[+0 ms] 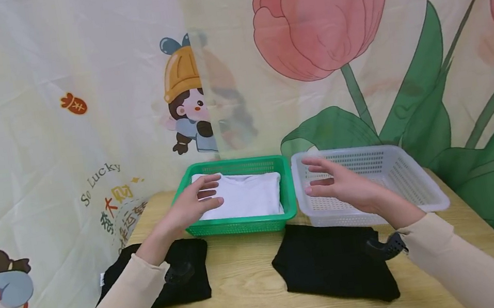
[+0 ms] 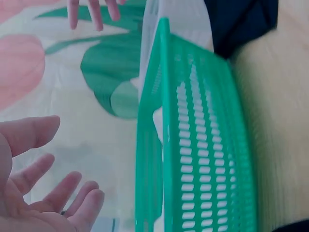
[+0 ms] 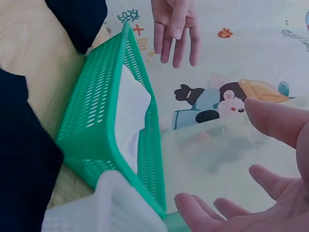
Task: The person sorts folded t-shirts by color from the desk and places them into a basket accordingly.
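A folded white garment [image 1: 243, 194] lies inside the green basket [image 1: 242, 223] at the back of the table. My left hand [image 1: 192, 203] is held above that basket's left part, fingers spread and nothing in them. Over the left side of the white basket [image 1: 419, 180] hovers my right hand [image 1: 342, 183], likewise holding nothing. In the left wrist view the left hand [image 2: 53, 188] is apart from the green basket's rim. The right wrist view has the right hand [image 3: 260, 193] with loosely bent, separated fingers.
Folded black cloth [image 1: 336, 262] lies in front of the white basket. Another black cloth [image 1: 192, 270] is at the left, partly behind the left forearm. The wooden table [image 1: 240, 280] meets a printed curtain [image 1: 122, 61] at the back.
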Available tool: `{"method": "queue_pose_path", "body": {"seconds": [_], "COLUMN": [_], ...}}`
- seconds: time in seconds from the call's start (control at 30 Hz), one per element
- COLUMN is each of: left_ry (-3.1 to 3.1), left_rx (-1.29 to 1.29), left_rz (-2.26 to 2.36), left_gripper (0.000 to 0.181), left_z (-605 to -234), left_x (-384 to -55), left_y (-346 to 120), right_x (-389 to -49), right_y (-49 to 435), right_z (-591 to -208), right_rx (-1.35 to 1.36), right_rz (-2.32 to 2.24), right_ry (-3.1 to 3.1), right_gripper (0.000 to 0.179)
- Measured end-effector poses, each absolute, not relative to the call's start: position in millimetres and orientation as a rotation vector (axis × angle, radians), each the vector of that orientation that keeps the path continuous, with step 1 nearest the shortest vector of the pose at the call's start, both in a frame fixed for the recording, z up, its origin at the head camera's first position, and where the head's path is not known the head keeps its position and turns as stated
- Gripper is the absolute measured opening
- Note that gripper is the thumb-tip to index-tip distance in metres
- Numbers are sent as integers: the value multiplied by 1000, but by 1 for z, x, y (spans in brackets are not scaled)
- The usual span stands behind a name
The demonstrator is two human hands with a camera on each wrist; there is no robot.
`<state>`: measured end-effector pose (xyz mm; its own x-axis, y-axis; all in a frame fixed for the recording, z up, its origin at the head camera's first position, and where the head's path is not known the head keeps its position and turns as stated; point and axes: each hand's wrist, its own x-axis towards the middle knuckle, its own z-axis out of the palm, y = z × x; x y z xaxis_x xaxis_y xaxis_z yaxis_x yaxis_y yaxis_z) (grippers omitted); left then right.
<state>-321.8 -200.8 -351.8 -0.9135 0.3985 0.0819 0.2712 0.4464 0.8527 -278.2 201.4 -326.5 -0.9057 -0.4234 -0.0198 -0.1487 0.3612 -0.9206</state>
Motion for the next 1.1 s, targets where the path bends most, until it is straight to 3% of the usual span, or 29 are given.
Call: {"method": "queue_pose_path", "body": {"seconds": [0.47, 1.1], "left_ry": [2437, 2198], "left_rx": [653, 680], "left_rz": [1565, 1545], "left_gripper": [58, 56], "left_z": [-378, -441], "left_x": [-279, -262], "left_y": [-177, -139], "right_x": [-229, -192], "right_y": [258, 310], "right_z": [-358, -411], "right_rx": [-480, -273], "right_rz": [-1582, -1598], "right_ry": [2405, 2263], "right_gripper": [79, 72]}}
